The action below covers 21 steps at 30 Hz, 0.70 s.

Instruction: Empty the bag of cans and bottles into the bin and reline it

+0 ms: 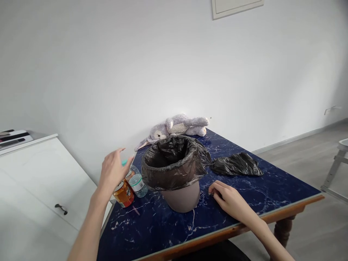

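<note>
My left hand point(113, 168) is raised over a clear plastic bottle point(138, 185) with a teal cap and an orange drink can point(124, 195). Its thumb and fingers are apart, with nothing held, and the thumb overlaps the bottle's top in view. Right of the bottle stands a grey-brown bin point(183, 199), lined with a black bag point(174, 172) folded over its rim. Loosely curled, my right hand point(227, 197) rests on the table at the bin's right side; nothing shows in its fingers.
A grey plush rabbit point(176, 127) lies behind the bin against the wall. More black plastic bag point(237, 165) lies to its right on the blue marbled table point(282, 185). At left is a white cabinet point(40, 185); at far right, part of a white chair or stand point(339, 159).
</note>
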### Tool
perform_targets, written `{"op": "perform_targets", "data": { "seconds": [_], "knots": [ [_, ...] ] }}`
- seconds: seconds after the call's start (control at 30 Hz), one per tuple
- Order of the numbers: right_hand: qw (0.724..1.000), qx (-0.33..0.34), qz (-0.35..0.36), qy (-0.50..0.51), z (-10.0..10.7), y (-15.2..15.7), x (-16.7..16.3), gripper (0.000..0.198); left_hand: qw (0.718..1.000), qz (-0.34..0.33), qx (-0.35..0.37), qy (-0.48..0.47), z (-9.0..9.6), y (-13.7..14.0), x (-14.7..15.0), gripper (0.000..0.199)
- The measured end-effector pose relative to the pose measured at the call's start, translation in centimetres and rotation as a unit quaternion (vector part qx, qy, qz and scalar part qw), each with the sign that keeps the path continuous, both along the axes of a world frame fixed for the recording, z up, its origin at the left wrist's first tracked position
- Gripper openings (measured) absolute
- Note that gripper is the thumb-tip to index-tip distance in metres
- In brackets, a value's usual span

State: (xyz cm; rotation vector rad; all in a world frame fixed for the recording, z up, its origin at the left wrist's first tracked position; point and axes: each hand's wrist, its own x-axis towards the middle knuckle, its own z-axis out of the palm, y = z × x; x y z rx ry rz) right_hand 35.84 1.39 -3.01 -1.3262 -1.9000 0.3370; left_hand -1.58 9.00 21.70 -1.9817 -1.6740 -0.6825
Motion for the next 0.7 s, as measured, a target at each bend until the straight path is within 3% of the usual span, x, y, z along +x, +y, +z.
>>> {"op": "perform_targets", "data": {
  "seconds": [0.07,0.13,0.33,0.4,0.5,0.63,0.7],
  "knots": [
    [1.000,-0.001,0.002,0.000,0.0,0.0,0.0,0.018,0.995,0.022,-0.078,0.055,-1.0,0.8,-1.0,0.059],
    [1.000,-0.003,0.002,0.002,-0.1,0.0,0.0,0.018,0.991,0.012,-0.111,0.075,-1.8,0.9,-1.4,0.052],
    [1.000,-0.007,0.003,0.009,0.0,-0.1,0.0,0.020,0.996,-0.024,-0.091,0.009,-1.9,0.0,-0.6,0.049],
    [1.000,-0.002,0.004,0.010,0.0,-0.1,0.0,0.019,0.999,-0.037,-0.031,-0.004,-1.2,-0.8,0.1,0.046],
    [1.000,0.000,0.000,0.011,0.0,-0.1,-0.1,0.019,0.990,-0.078,0.118,-0.028,0.5,-2.9,1.7,0.041],
    [1.000,0.001,-0.003,0.010,0.0,0.0,-0.2,0.019,0.928,-0.138,0.344,-0.040,3.0,-6.9,4.1,0.031],
    [1.000,-0.001,-0.001,0.008,0.0,0.0,-0.2,0.019,0.899,-0.151,0.409,-0.042,3.9,-8.5,5.3,0.034]
  ]
}}
